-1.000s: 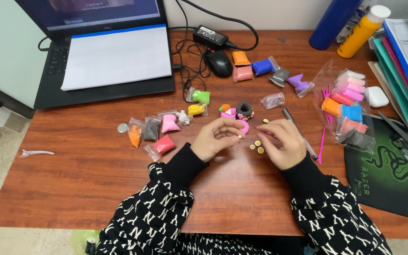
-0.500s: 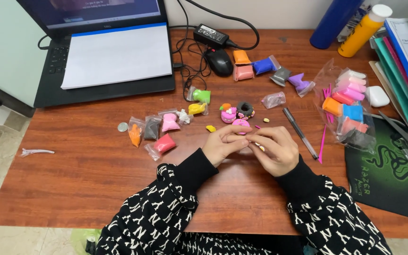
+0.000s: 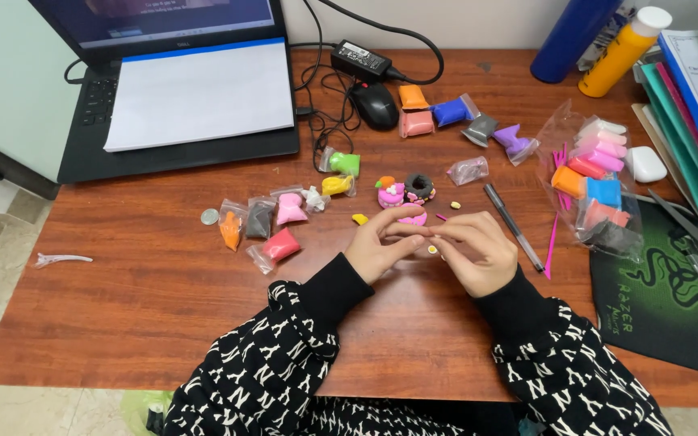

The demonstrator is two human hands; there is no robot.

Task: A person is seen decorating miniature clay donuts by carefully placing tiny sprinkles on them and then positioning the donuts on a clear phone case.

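Just below the middle of the frame, the left hand (image 3: pixel 377 250) and the right hand (image 3: pixel 478 254) meet at their fingertips, pinched together on a very small piece of clay (image 3: pixel 432 235) that is too tiny to describe, and a little yellow clay ball (image 3: pixel 432 250) lies on the desk (image 3: pixel 123 307) directly under them. Slightly above the fingers sit a pink clay figure (image 3: pixel 410 216) and a dark clay ring (image 3: pixel 419 187), with a black pen (image 3: pixel 513 226) to the right. Further out, small bags of coloured clay (image 3: pixel 280 245) lie to the left, and a laptop (image 3: pixel 179 89) fills the upper left.
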